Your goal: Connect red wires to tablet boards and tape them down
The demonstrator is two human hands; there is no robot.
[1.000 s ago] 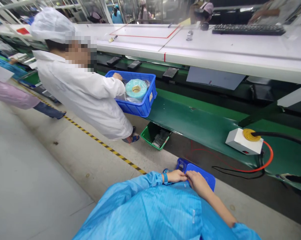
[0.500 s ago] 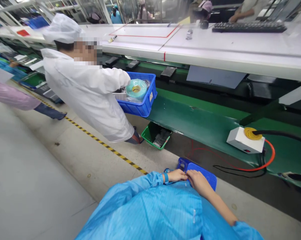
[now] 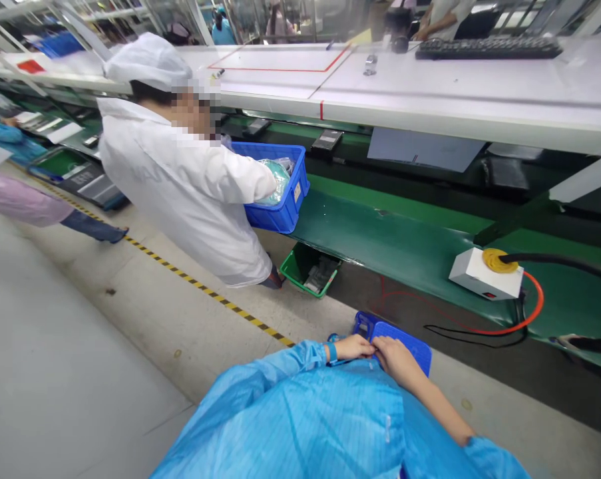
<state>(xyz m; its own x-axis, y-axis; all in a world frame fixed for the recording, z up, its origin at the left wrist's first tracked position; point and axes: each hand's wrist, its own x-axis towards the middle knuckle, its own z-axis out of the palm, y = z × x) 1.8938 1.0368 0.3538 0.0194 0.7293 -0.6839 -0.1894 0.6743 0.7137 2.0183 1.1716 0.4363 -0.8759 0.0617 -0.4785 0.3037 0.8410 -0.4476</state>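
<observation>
Stool (image 3: 406, 340) (blue, perforated top, could be a small crate, hard to say) sits on the floor just past the person's knees, below the green belt (image 3: 390, 243). It hasn't budged since a second ago.

What did change: the co-worker (image 3: 190, 193) in the white coat has leaned further over the blue bin (image 3: 280, 216) at the belt's edge. Their sleeve now covers most of the teal roll (image 3: 281, 185), which was in plain sight before. The camera has also tipped a touch, so the white box (image 3: 482, 279) sits slightly lower left.

The person's own hands have barely moved. Left hand (image 3: 353, 347), with a blue wristband (image 3: 333, 352), and right hand (image 3: 397, 359) lie on the blue smock (image 3: 305, 419), fingers curled in, tips meeting right at the stool's near edge. Can't tell if they're pinching the hem, something tiny, or nothing at all.
</observation>
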